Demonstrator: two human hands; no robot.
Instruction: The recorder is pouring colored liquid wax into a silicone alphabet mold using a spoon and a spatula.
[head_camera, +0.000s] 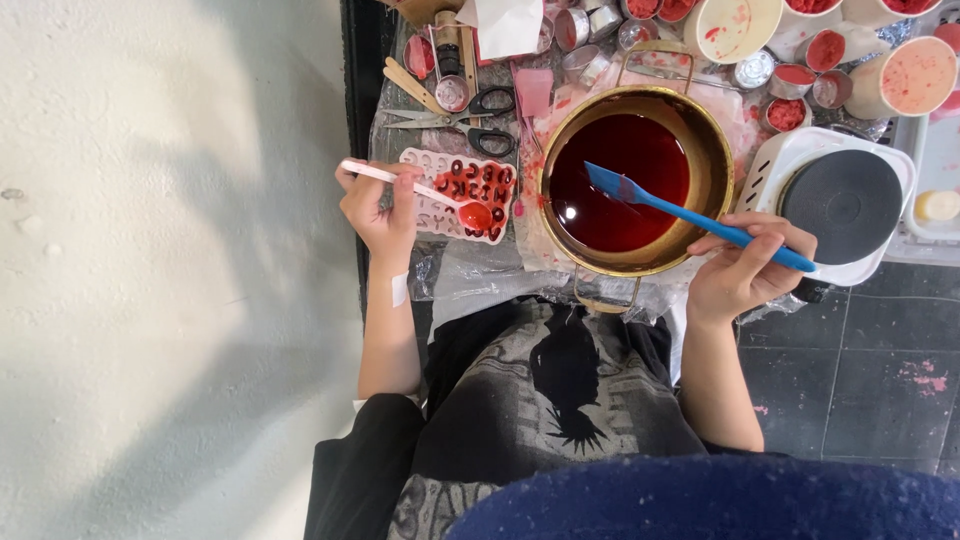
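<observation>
- Head view, looking straight down over my lap at the worktop (480, 280), which is covered in clear plastic sheet.
- My left hand (380, 210) has its fingers closed round the pale handle of a small spoon (430, 192). The bowl of the spoon is full of red liquid and sits over the right end of a pink letter mould (462, 195); I cannot tell whether it touches.
- Several letter cavities in the mould are filled dark red; the ones at its left end look pale.
- My right hand (745, 265) has its fingers wrapped shut on the handle of a blue spatula (690, 215). The blade points up-left, its tip over or in the red liquid.
- That liquid fills a round brass-coloured pot (635, 180) with loop handles front and back, just right of the mould, between my two hands.
- Right of the pot, close behind my right hand: a white hot plate (840, 200) with a dark round burner.
- Behind the mould: black-handled scissors (470, 118) and flat wooden sticks (410, 85).
- Along the far edge: cream cups (915, 78) smeared pink and small tins (788, 112) of red material.
- Bandage strip on my left wrist (399, 289).
</observation>
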